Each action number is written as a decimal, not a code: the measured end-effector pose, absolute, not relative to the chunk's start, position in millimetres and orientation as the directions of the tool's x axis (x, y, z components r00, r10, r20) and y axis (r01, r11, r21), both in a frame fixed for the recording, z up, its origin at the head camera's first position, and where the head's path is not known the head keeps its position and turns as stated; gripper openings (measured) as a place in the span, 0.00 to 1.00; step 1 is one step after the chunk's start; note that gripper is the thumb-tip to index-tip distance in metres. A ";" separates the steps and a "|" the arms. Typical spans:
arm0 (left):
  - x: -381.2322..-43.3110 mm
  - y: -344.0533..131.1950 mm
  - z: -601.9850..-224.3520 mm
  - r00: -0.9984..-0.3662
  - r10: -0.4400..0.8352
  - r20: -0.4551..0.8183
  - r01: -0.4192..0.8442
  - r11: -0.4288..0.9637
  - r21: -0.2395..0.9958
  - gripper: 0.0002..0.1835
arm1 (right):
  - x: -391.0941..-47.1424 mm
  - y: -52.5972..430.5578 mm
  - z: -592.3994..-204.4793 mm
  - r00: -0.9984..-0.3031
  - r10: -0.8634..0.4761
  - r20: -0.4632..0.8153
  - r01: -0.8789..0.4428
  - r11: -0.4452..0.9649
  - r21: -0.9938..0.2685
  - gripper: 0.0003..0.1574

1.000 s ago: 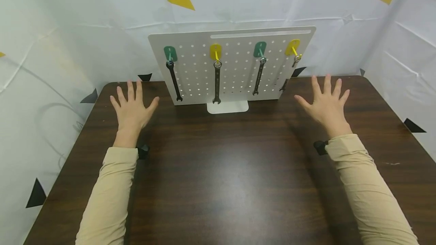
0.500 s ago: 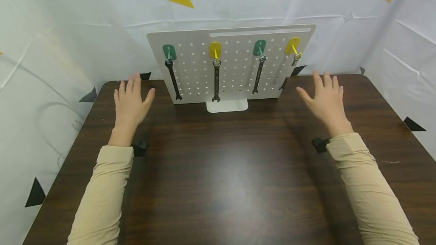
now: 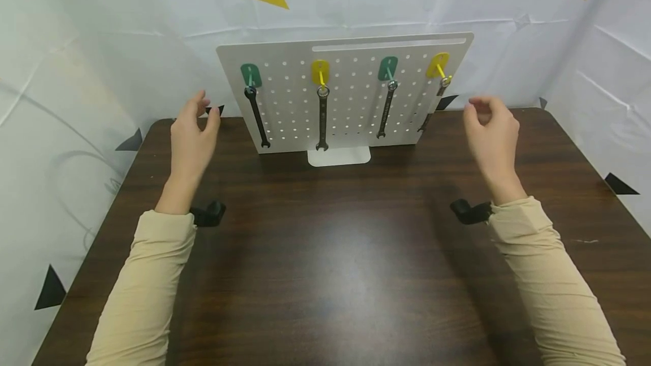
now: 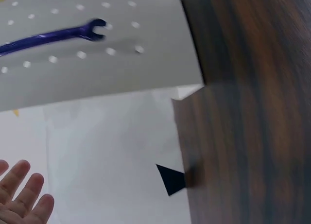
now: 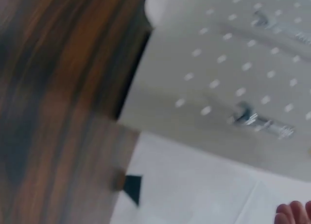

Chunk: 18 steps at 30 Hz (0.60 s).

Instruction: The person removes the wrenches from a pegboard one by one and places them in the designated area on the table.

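Observation:
My left hand (image 3: 190,137) is raised left of a white pegboard (image 3: 356,95), its fingers loosely bent and holding nothing. The hand nearest the board's right side, my right hand (image 3: 492,134), has fingers curved toward the thumb with nothing between them. Several combination wrenches hang on the board. A black wrench (image 3: 257,118) hangs from a green hook (image 3: 251,75) at the left end. Farther right are a wrench (image 3: 322,120) on a yellow hook (image 3: 320,71), a wrench (image 3: 387,110) on a green hook (image 3: 388,68), and a wrench (image 3: 440,94) on a yellow hook (image 3: 437,64). Neither hand touches them.
The pegboard stands on a white base (image 3: 339,156) at the back of a dark wooden table (image 3: 335,253). White sheeting (image 3: 168,10) with yellow and black triangles surrounds the table. A black wrist mount (image 3: 208,214) sits at the left cuff, another wrist mount (image 3: 469,212) at the right.
Both hands have gone from widely spread fingers to bent ones, turning their palms inward. The left forearm has shifted slightly left. The wrenches still hang on their hooks.

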<state>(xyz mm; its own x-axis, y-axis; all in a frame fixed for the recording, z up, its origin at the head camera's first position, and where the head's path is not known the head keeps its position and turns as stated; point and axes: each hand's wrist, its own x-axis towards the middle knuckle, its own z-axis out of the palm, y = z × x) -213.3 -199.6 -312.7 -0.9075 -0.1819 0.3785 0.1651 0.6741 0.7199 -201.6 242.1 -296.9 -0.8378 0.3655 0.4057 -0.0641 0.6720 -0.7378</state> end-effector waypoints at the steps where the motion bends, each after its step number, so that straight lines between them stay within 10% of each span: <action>1: -213.3 -198.3 -310.4 -0.901 -0.193 0.388 0.176 0.655 0.735 0.26 | -200.9 239.4 -294.4 -0.827 0.379 0.416 -0.081 0.652 -0.754 0.19; 18: -221.3 -191.5 -283.9 -0.947 -0.245 0.208 0.110 0.362 0.926 0.23 | -175.8 166.4 -257.6 -0.889 0.140 0.437 -0.385 0.290 -0.876 0.06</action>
